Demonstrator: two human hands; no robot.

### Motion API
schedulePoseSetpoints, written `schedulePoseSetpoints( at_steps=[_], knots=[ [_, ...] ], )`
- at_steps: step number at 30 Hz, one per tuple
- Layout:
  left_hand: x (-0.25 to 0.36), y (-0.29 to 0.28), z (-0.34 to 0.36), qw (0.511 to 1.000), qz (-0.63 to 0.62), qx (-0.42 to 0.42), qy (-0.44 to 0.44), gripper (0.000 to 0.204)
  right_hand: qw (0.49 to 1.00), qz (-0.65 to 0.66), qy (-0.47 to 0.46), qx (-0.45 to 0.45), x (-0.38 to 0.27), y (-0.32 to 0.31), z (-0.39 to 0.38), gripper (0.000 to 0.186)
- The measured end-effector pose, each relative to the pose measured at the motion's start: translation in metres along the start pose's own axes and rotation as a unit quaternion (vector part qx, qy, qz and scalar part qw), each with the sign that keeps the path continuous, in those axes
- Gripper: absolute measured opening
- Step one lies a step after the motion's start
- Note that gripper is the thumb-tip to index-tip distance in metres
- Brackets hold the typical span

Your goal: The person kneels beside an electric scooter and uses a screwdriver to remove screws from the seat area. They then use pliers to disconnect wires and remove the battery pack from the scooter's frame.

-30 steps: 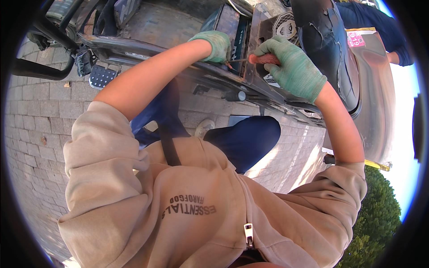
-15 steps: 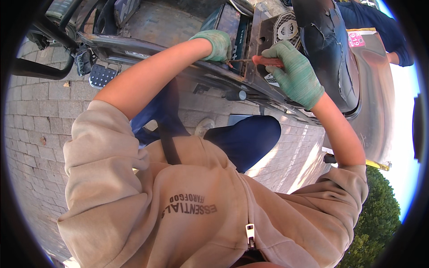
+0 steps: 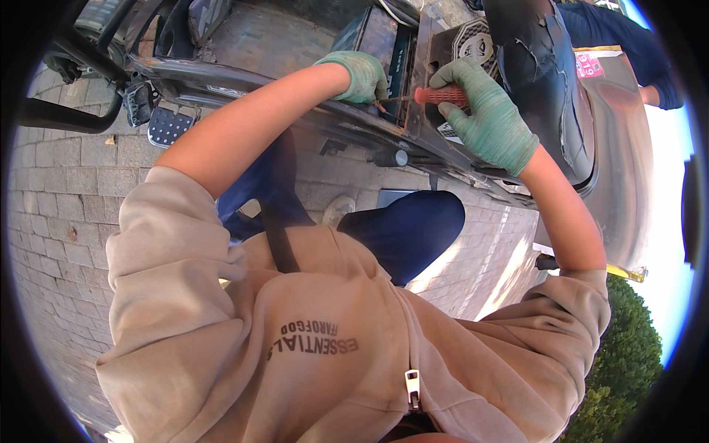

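My left hand (image 3: 360, 77), in a green knit glove, is curled at the edge of a battery compartment in the vehicle's frame, beside a dark battery (image 3: 399, 59); what its fingers hold is hidden, with a small reddish piece showing just below them. My right hand (image 3: 484, 114), gloved alike, grips an orange-red screwdriver handle (image 3: 437, 96). The thin shaft points left toward my left fingertips; its tip is too small to make out clearly. An octagonal patterned plate (image 3: 469, 43) lies above my right hand.
A torn black seat (image 3: 539, 81) and steel box (image 3: 617, 148) are at right, with another person's dark-clothed arm (image 3: 642, 66) beyond. Left are the metal footboard (image 3: 266, 44), a dotted pedal (image 3: 170, 127) and black bars (image 3: 66, 111), over brick paving (image 3: 81, 192).
My right hand has moved slightly, its fingers shifting around the screwdriver handle. My left hand stays in place.
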State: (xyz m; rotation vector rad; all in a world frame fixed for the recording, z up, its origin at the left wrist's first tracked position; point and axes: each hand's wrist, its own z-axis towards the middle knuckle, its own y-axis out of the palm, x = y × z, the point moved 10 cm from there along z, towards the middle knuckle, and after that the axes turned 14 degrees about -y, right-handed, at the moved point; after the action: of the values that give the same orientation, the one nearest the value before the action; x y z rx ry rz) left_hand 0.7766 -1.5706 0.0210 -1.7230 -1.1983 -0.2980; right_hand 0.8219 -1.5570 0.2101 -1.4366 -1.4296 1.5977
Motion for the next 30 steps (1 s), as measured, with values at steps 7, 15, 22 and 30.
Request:
schedulePoseSetpoints(
  at_steps=[7,15,22,30],
  knots=[
    [0.003,-0.001,-0.001,1.0,0.007,0.006,0.004,0.029,0.999,-0.019,0.013,-0.046,0.001,0.005,-0.005,0.023],
    [0.007,0.002,0.0,1.0,0.016,-0.021,0.012,0.027,0.992,-0.079,-0.059,-0.083,-0.007,0.009,0.0,0.02],
    [0.006,0.0,-0.002,1.0,0.018,-0.015,0.011,0.026,0.989,-0.09,0.077,-0.092,0.008,0.012,0.003,0.013],
    [0.005,-0.001,0.0,1.0,0.01,-0.016,0.019,0.027,0.936,-0.25,0.019,-0.247,0.003,0.029,0.022,0.017]
  ],
)
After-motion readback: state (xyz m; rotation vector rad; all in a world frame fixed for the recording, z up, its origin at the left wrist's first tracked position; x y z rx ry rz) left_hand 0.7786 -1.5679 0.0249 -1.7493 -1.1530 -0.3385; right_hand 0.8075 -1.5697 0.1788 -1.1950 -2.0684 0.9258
